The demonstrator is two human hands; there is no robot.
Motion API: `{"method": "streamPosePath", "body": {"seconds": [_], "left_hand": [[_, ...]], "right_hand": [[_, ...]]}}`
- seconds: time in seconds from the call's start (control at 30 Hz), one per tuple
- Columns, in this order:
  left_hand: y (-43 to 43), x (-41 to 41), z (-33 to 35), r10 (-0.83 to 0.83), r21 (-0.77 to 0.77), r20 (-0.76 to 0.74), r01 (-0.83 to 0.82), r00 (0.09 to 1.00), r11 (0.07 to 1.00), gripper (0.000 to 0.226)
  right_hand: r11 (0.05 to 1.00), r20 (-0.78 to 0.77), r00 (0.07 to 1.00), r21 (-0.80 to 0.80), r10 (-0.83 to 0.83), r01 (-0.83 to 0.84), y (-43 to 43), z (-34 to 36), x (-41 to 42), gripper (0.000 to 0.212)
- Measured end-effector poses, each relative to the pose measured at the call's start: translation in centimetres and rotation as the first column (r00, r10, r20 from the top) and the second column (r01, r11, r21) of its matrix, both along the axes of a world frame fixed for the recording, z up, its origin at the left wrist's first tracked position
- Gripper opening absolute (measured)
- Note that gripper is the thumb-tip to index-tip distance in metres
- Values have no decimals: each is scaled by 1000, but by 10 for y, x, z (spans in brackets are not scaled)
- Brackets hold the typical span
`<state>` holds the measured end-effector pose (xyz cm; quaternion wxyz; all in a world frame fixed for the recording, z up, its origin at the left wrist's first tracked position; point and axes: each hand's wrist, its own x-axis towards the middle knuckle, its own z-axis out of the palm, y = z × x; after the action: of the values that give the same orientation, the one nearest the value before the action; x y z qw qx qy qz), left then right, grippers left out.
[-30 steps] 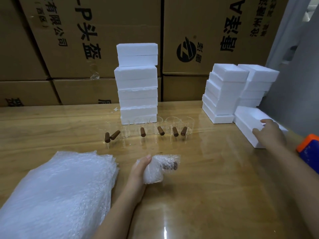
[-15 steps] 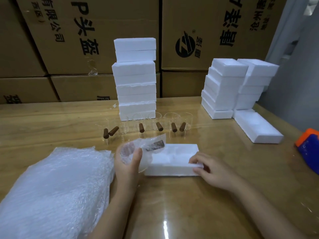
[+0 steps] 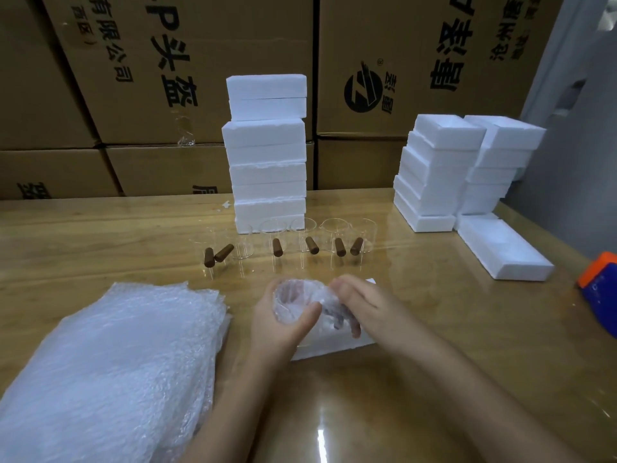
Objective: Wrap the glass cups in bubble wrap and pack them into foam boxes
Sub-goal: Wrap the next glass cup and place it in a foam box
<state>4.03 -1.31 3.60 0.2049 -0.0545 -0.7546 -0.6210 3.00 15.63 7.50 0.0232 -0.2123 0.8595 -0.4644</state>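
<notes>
The glass cup bundled in clear bubble wrap is held over the near middle of the wooden table, the glass itself hard to make out through the wrap. The left hand curls round it from below and the right hand grips its other end. Together they hide most of the white foam box beneath. The pile of bubble-wrap sheets runs off the left edge, and bare table lies to the right.

Bubble wrap stack left of foam box; glass cups behind it; foam stacks behind cups.
</notes>
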Motion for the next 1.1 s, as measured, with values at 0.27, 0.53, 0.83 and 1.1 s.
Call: {"method": "streamPosePath", "body": {"seconds": [0.27,0.53,0.83,1.1], "left_hand": [[-10,-12,5,-207,151,24,202,978,968,95],[-16,-24,-30,156,260,314,-243,937,934,30],[-15,-26,-35,183,-4,321,-192,929,981,31],[-15,-29,-40,224,-117,287,-198,931,973,33]], "right_hand": [[955,-39,954,-32,-298,296,-18,-10,-18,48],[856,-353,885,307,-303,416,-12,12,-35,39],[816,-417,897,462,-145,346,-34,-22,-43,36],[934,90,991,352,-94,56,-14,-32,-60,36]]}}
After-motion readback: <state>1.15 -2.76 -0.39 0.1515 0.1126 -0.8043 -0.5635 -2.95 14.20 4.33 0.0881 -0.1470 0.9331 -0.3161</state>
